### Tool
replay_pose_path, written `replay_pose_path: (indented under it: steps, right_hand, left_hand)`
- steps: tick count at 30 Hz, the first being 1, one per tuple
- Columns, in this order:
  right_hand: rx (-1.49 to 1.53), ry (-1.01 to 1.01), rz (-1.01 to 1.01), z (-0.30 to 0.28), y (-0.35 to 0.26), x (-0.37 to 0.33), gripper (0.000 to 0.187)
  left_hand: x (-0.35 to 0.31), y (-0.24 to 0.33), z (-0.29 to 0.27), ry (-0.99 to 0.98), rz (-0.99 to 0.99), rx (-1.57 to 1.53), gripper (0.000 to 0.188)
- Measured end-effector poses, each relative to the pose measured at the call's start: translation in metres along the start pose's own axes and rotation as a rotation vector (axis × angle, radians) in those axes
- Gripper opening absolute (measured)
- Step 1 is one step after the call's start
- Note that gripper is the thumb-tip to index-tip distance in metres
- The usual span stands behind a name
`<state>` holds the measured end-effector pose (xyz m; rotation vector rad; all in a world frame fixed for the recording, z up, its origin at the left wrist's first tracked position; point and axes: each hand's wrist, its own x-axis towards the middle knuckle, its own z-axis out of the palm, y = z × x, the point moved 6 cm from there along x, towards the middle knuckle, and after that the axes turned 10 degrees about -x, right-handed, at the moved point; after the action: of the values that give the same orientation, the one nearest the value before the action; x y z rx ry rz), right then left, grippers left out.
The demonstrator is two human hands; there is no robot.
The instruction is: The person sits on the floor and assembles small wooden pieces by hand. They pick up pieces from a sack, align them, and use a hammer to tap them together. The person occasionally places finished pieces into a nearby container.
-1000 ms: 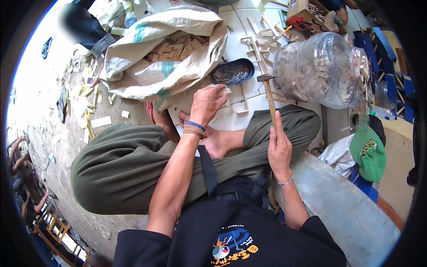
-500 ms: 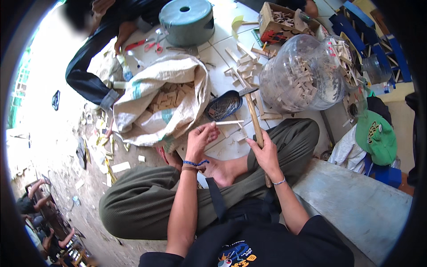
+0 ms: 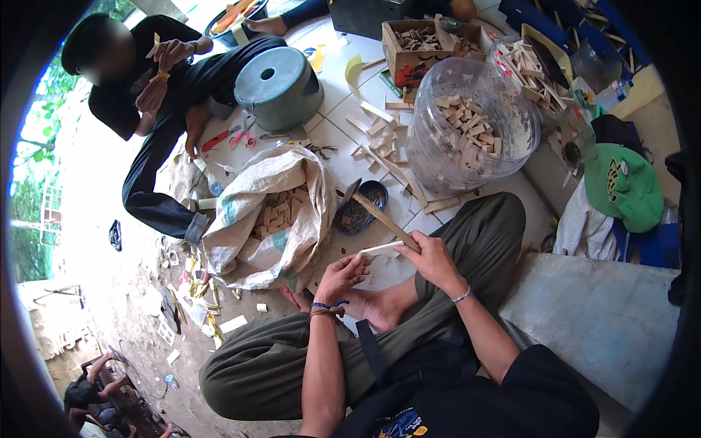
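My right hand (image 3: 432, 263) is closed round the wooden handle of a hammer (image 3: 387, 223), whose head points up and left over a dark blue oval dish (image 3: 378, 212) of nails. A thin pale wooden strip (image 3: 381, 249) spans the gap between my hands. Its left end sits in the pinched fingers of my left hand (image 3: 343, 279); its right end meets my right fingers, and I cannot tell whether they grip it. Just beyond my left hand stands an open white woven sack (image 3: 241, 208) with small wooden pieces (image 3: 281, 213) inside.
A big clear plastic jar (image 3: 522, 135) of wooden blocks lies right of several loose wooden pieces (image 3: 380, 135). Farther back are a grey-green pot (image 3: 274, 98) and a cardboard box (image 3: 398, 55). A co-worker (image 3: 164, 109) sits at the far left. Scraps litter the left floor.
The view has shifted. The wooden strip has come down toward my right hand, its right end now at those fingers. The hammer tilts farther left, its head over the nail dish.
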<state>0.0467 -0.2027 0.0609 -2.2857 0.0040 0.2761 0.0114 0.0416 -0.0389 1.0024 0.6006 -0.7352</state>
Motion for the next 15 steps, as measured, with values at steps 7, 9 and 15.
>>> replay_pose_path:
  steps: [7,9,15]
  right_hand:
    - [-0.053,0.060,-0.097,-0.023,-0.010,-0.026,0.030]
    - [-0.050,0.090,-0.130,-0.025,-0.012,-0.033,0.029]
    - [-0.099,0.128,-0.126,-0.025,-0.009,-0.054,0.026]
  left_hand:
    - [0.008,-0.013,0.003,-0.144,0.003,-0.263,0.035]
    - [0.009,-0.016,0.005,-0.182,-0.004,-0.324,0.034]
    - [0.012,-0.022,0.013,-0.143,0.002,-0.316,0.035]
